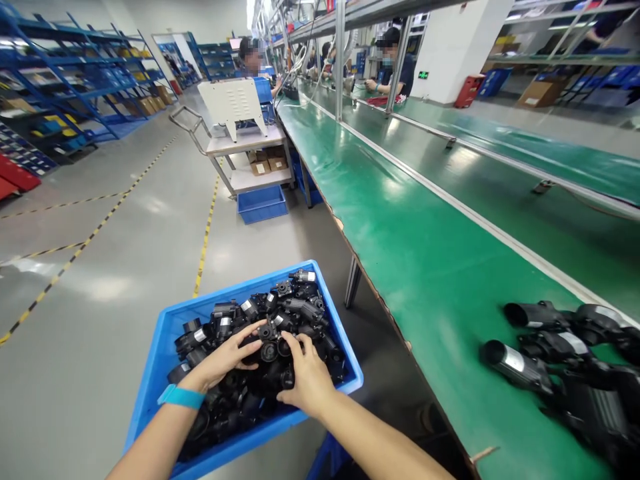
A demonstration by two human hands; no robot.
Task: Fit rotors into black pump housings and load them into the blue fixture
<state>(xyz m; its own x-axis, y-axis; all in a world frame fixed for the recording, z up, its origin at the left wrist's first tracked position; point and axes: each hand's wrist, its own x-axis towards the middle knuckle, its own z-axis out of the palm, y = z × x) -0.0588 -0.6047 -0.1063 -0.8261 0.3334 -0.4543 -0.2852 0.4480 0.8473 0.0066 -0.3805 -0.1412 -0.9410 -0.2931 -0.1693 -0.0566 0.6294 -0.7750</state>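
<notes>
A blue plastic crate (340, 320) is heaped with black cylindrical motor-like parts (300, 308), several with white labels. Over the middle of the heap, my left hand (227, 360), with a turquoise band at the wrist, curls its fingers against the left side of some black parts (269, 350). From the other side, my right hand (311, 380) bends its fingers and thumb around the same small cluster. Round ends of these parts face me between the two hands. Palms and some fingertips are hidden, so how many parts are gripped cannot be made out.
At right runs a long green-topped workbench (400, 233) bearing more black motor-like parts (565, 353). A trolley (250, 140) and a low blue bin (263, 205) stand ahead. Two people (395, 67) are farther along the line. Blue shelving (75, 80) is at left.
</notes>
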